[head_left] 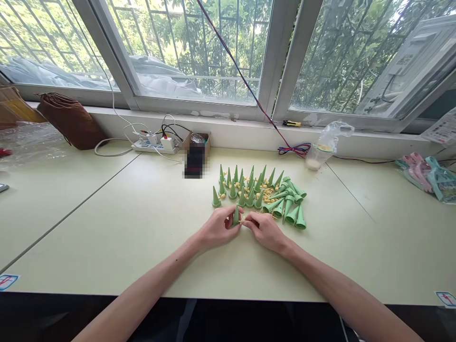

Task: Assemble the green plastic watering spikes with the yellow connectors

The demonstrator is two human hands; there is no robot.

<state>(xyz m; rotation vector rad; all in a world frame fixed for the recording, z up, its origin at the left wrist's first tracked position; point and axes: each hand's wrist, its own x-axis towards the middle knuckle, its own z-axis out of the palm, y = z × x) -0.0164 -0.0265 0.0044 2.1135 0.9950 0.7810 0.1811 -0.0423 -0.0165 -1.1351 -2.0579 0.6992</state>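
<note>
Near the middle of the table, my left hand is closed around a green plastic cone-shaped spike, which it keeps upright. Close against that spike's right side, my right hand pinches a small pale yellow plastic piece; whether it sits in the spike I cannot tell. Just beyond my hands, several green spikes stand point up, many with yellow pieces at their sides. Loose yellow pieces lie in a heap to their right. More green spikes lie tumbled or lean together beside the heap.
A power strip with plugs and a small cardboard box are at the back. A clear plastic cup in a bag stands right of a coiled cable. A brown pouch rests back left; pink and teal items lie far right.
</note>
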